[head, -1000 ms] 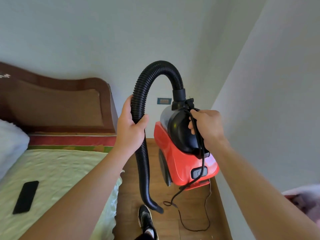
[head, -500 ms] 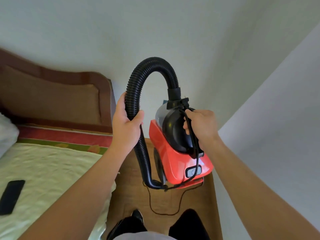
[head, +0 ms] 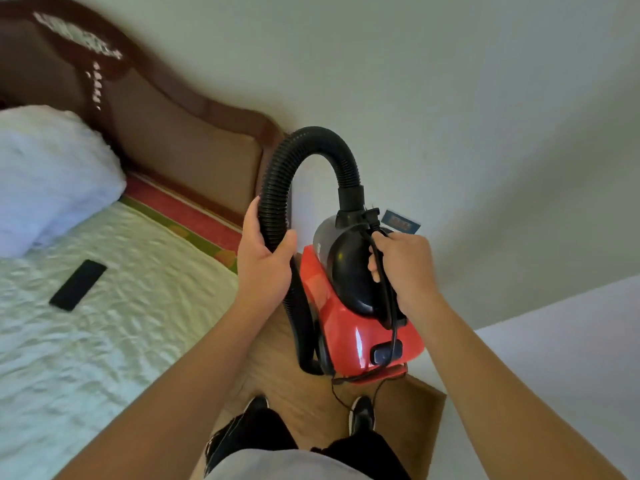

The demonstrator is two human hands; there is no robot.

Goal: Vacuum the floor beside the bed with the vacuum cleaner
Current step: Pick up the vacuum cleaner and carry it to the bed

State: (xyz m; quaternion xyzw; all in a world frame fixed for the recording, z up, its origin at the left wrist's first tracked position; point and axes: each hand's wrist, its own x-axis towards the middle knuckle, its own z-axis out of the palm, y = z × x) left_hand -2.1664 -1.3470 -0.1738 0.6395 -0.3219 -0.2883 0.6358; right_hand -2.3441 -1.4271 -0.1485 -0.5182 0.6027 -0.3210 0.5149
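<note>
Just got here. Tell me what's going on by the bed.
A person stands on the wooden floor beside the bed, holding a red and black vacuum cleaner. The right hand grips the top of it together with the black cord; the left hand grips the ribbed black hose, which arches up from the body and hangs down beside it. Whether its end touches the floor cannot be told. A phone lies on the bed.
</note>
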